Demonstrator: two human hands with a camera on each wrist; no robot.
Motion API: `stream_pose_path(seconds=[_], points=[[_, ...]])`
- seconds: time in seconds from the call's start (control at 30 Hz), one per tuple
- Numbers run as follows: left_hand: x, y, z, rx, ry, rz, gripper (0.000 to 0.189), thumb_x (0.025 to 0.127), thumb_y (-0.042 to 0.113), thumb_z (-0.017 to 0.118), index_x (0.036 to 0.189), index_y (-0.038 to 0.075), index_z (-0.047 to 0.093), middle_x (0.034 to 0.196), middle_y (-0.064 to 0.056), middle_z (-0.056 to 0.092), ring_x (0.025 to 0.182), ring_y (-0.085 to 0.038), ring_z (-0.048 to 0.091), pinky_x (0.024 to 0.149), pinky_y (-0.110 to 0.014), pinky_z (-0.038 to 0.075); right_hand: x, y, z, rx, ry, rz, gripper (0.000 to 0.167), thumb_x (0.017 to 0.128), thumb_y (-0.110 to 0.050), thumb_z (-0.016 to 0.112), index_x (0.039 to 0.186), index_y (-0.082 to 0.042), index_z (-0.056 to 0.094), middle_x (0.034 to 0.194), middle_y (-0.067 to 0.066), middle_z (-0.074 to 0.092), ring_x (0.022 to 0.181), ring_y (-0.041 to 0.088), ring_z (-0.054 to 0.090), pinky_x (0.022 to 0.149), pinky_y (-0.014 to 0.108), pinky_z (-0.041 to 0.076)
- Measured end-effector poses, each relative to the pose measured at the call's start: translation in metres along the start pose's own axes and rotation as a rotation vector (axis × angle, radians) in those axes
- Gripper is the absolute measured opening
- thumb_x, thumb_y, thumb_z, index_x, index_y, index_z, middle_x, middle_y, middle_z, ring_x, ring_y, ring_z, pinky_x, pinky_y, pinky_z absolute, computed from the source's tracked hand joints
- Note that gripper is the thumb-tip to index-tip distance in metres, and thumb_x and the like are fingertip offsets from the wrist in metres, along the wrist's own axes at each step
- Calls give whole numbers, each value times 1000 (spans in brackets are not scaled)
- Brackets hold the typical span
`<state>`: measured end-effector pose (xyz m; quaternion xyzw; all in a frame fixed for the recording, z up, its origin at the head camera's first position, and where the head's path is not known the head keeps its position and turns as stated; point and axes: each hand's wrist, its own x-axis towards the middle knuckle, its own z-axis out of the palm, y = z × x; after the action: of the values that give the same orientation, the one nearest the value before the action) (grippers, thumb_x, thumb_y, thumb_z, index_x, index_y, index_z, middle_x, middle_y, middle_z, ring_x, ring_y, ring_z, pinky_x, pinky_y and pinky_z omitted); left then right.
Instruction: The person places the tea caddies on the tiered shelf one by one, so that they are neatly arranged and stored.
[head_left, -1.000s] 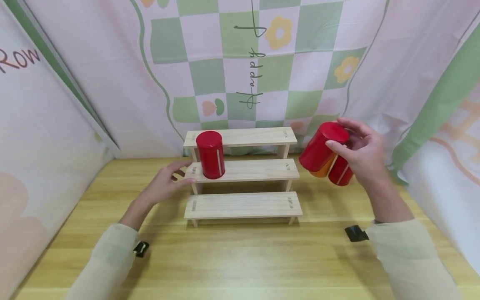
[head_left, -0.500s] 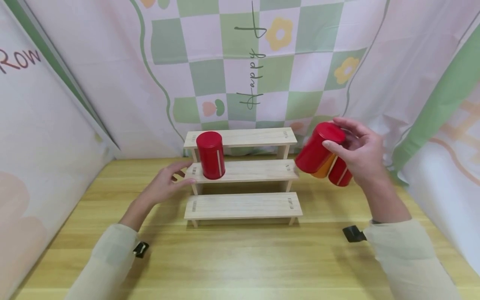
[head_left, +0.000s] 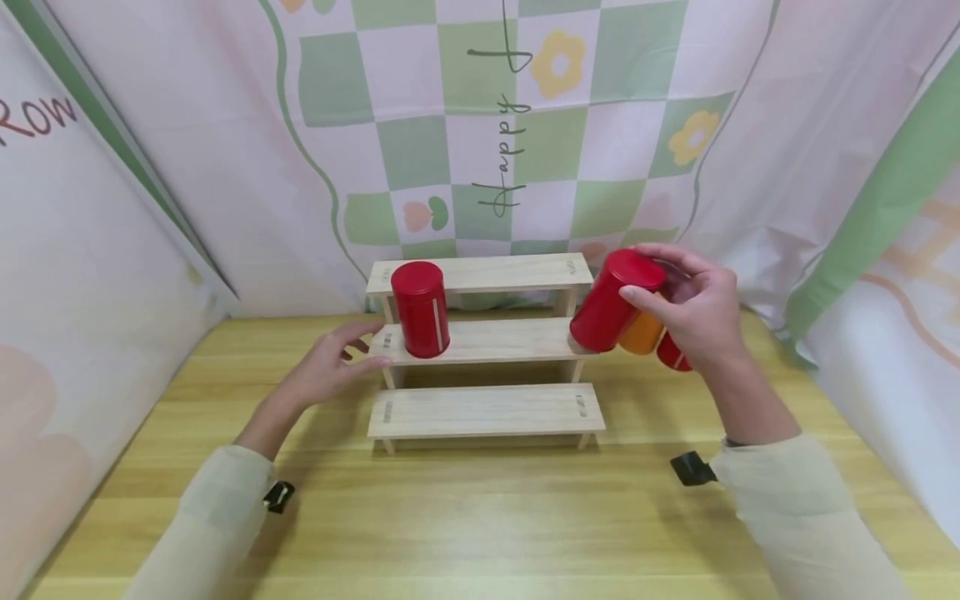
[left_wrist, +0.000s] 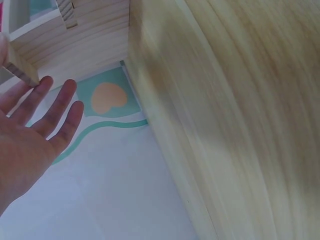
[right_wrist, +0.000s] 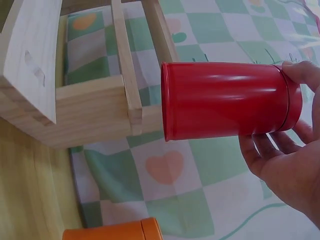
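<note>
My right hand (head_left: 693, 312) grips a red lidded canister (head_left: 611, 304) near its top, thumb on the near side. Tilted, with its base toward the left, the canister overlaps the right end of the middle step of a three-tier wooden shelf (head_left: 510, 340). In the right wrist view, the held canister (right_wrist: 225, 102) shows a plain glossy side. Another red canister (head_left: 422, 312) stands upright near that step's left end. My left hand (head_left: 330, 367) holds the step's left end between thumb and fingers; in the left wrist view, the other fingers (left_wrist: 60, 107) extend loosely below the board.
Behind my right hand stand an orange canister (head_left: 641, 333) and a further red canister (head_left: 675, 354), both partly hidden. The shelf stands on a wood-grain table (head_left: 480, 517), close to a checkered cloth backdrop (head_left: 480, 133). Cloth walls flank both sides.
My right hand has moved left with the red canister, from beside the shelf to over the middle step's right end. My left hand has stayed at the step's left end.
</note>
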<state>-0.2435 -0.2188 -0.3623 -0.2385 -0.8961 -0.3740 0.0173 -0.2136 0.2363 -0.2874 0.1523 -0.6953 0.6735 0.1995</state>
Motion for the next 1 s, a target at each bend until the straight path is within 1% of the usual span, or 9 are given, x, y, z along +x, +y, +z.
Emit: stream_pose_path(seconds=[0.23, 0.37, 0.47, 0.63, 0.8, 1.0], points=[[1, 0, 0, -17, 3, -10, 60, 97, 18, 75, 148, -4, 52, 148, -25, 55, 112, -40, 64, 93, -56, 54, -1, 0, 12, 42, -59, -41, 39, 88, 11, 74, 126, 2, 70, 117, 4, 70, 102, 19, 65, 86, 17, 56], [0, -1, 0, -21, 7, -7, 60, 96, 18, 75, 148, -4, 52, 148, -25, 55, 111, -39, 64, 92, -56, 55, -1, 2, 19, 64, -85, -47, 39, 88, 13, 73, 126, 5, 70, 115, 4, 71, 101, 20, 65, 86, 19, 57], [0, -2, 1, -26, 8, -5, 60, 96, 18, 75, 148, -4, 52, 148, -25, 55, 111, -39, 64, 92, -55, 55, -1, 2, 23, 47, -102, -40, 39, 88, 11, 74, 127, 3, 70, 117, 3, 71, 102, 19, 66, 86, 19, 57], [0, -3, 2, -33, 8, -11, 60, 97, 19, 75, 148, -3, 52, 149, -24, 55, 112, -39, 64, 93, -56, 54, 0, 3, 30, -23, -123, -42, 41, 89, 8, 75, 129, 3, 68, 122, 1, 69, 104, 19, 65, 86, 19, 57], [1, -3, 1, -17, 7, -22, 60, 97, 20, 75, 148, -3, 53, 148, -23, 56, 112, -38, 64, 93, -55, 54, 2, 2, 36, -40, -134, -43, 43, 89, 7, 75, 130, 2, 68, 122, 2, 69, 102, 19, 65, 85, 19, 58], [1, -2, 0, -10, 0, -34, 61, 97, 21, 75, 148, -2, 53, 148, -22, 56, 113, -38, 64, 94, -55, 54, 6, 1, 43, -68, -147, -41, 45, 89, 5, 77, 133, 5, 66, 123, 2, 68, 103, 19, 66, 87, 19, 57]])
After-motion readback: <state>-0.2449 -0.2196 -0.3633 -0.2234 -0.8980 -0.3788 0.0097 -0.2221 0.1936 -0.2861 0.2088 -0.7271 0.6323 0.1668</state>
